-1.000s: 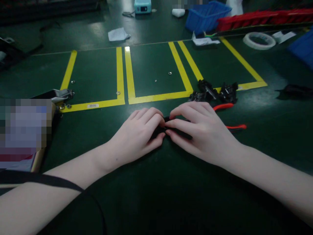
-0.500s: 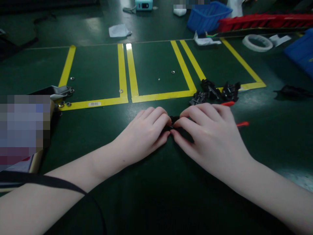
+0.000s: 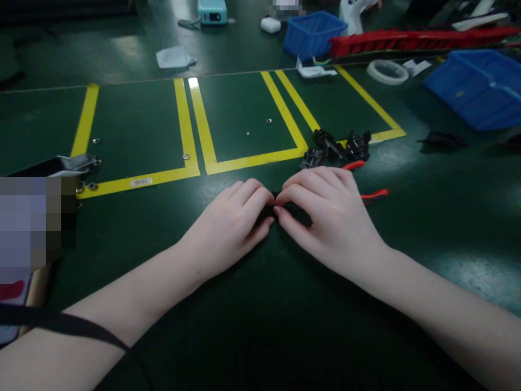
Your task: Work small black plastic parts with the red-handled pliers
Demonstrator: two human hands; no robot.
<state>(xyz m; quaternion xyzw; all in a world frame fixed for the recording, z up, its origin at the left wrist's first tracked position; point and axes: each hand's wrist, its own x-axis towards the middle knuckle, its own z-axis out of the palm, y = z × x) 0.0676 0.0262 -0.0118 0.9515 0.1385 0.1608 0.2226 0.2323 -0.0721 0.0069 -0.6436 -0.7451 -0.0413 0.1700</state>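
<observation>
Near the middle of the green table, my left hand point(image 3: 234, 217) and my right hand point(image 3: 336, 212) meet at the fingertips. Both pinch a small black part point(image 3: 267, 210), mostly hidden by the fingers, so its shape is unclear. Just beyond my right hand lies a heap of black plastic pieces point(image 3: 325, 144), with another black plastic piece point(image 3: 358, 145) beside it. Two red handles point(image 3: 376, 194) of a tool stick out from behind my right hand; its head is hidden.
Yellow tape point(image 3: 256, 158) marks boxes on the table. Small metal rings point(image 3: 186, 157) lie among them. Blue bins point(image 3: 480, 87), a tape roll point(image 3: 387, 71) and a red strip point(image 3: 419, 41) stand at the far right. A turquoise device point(image 3: 212, 12) is at the back. A strap crosses my left forearm.
The view has shifted, so the table's things appear further left and more of the right-hand blue bin shows. My hands stay together on the black part, with the right fingertips slightly shifted.
</observation>
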